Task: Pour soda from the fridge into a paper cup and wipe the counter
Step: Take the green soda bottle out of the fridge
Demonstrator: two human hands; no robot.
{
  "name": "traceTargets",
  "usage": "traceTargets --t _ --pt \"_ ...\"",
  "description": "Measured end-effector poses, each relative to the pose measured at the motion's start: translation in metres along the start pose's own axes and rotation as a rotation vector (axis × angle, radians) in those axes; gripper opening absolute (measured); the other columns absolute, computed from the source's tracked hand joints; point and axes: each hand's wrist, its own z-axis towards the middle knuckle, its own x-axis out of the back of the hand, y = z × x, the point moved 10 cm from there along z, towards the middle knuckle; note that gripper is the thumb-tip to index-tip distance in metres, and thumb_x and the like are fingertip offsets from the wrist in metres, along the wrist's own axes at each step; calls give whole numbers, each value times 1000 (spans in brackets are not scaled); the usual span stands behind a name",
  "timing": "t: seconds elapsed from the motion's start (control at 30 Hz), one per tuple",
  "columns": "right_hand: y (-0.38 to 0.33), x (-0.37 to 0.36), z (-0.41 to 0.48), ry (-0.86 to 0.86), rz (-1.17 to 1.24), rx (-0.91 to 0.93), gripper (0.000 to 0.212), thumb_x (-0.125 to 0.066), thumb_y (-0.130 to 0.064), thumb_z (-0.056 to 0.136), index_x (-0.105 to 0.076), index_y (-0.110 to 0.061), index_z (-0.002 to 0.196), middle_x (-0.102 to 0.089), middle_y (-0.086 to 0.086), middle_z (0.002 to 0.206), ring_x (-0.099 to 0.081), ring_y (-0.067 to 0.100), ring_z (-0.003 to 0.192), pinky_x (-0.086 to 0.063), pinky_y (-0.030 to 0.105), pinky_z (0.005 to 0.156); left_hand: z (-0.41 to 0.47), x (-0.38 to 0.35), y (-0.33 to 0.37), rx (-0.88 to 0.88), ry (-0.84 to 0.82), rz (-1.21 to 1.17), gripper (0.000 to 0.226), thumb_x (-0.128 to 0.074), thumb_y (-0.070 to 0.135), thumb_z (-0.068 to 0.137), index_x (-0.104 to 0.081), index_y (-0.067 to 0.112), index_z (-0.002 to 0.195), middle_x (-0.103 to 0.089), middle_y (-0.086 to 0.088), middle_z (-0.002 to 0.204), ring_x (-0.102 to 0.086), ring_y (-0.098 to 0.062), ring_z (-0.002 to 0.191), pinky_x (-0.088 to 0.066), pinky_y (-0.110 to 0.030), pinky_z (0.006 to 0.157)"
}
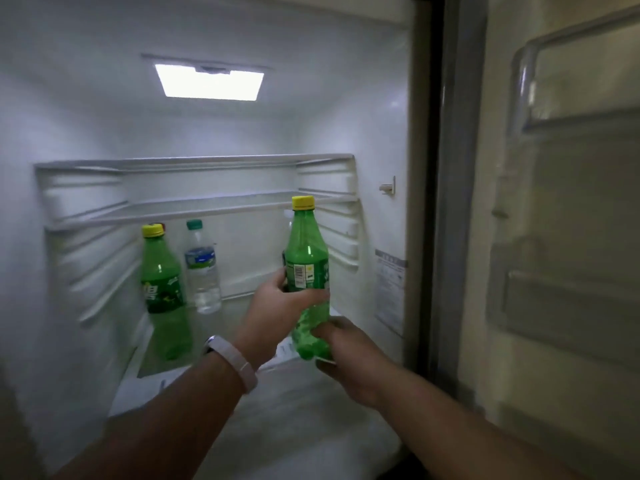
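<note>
Inside the open fridge, a green soda bottle (306, 258) with a yellow cap is held upright above the front of the shelf. My left hand (277, 308), with a pale band on the wrist, grips the bottle around its middle at the label. My right hand (343, 351) holds its bottom from below and the right. A second green soda bottle (162, 292) with a yellow cap stands at the left of the shelf. No paper cup or counter is in view.
A clear water bottle (203, 268) with a teal cap stands behind the second soda bottle. The glass shelf (221, 323) carries them. Empty shelves (194, 207) sit above. The open fridge door (561, 237) with its bins stands at the right.
</note>
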Motion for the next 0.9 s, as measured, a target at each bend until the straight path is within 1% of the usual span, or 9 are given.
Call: traceTargets --t 0.07,0.23,0.33,0.43,0.5,0.57,0.7,0.83,0.9 --pt "-1 1 -12 -41 18 12 27 -51 -17 96 -55 -23 122 -65 2 113 -60 18 106 -49 31 88 -13 -2 6 -5 1 4 31 -81 3 73 -70 19 97 -77 -3 87 -74 -20 81 -60 -30 65" --pt "2 1 -37 -105 53 5 29 -51 -14 94 -58 -17 122 -66 8 115 -62 20 104 -49 28 78 -46 -8 18 -9 -5 11 28 -79 1 74 -71 18 96 -77 2 81 -74 -14 73 -56 -24 59" --pt "3 -2 -50 -134 53 12 35 -54 -18 88 -59 -18 123 -68 8 117 -64 21 107 -52 31 82 -63 -8 24 -8 6 16 31 -79 2 74 -71 17 100 -77 -1 85 -74 -15 74 -56 -24 59" --pt "3 -4 -66 -169 50 30 48 -56 -24 74 -61 -21 121 -69 7 116 -65 21 109 -53 36 91 -79 -8 26 -16 15 4 31 -77 0 75 -71 14 102 -77 -6 92 -74 -20 81 -59 -30 65" --pt "3 -4 -78 -176 61 31 42 -56 -20 78 -61 -19 120 -69 8 116 -64 22 109 -52 37 93 -90 -11 25 -10 3 7 33 -77 1 75 -70 14 105 -77 -5 94 -74 -20 84 -60 -30 67" --pt "7 0 -89 -163 81 20 34 -55 -15 87 -59 -17 121 -68 10 116 -64 24 109 -53 36 90 -100 -13 23 6 -6 -6 35 -78 3 74 -69 16 106 -77 -2 92 -74 -16 81 -57 -25 62" --pt "11 0 -116 -137 108 5 28 -55 -11 92 -56 -18 119 -66 10 116 -63 25 108 -54 40 91 -125 -12 28 20 -7 -40 33 -78 0 74 -69 17 101 -77 3 86 -73 -9 73 -55 -20 56" --pt "22 -6 -146 -132 130 -22 31 -54 -7 89 -57 -14 119 -66 13 115 -63 27 106 -54 37 82 -158 -9 25 28 -10 -47 33 -78 2 73 -70 17 102 -77 -2 91 -74 -16 81 -58 -28 66" --pt "33 -7 -163 -120 137 -54 32 -55 -6 88 -56 -12 119 -67 15 113 -64 28 103 -53 37 82 -178 -8 19 49 -9 -66 32 -79 4 73 -70 19 100 -77 -2 93 -74 -18 85 -57 -32 71"
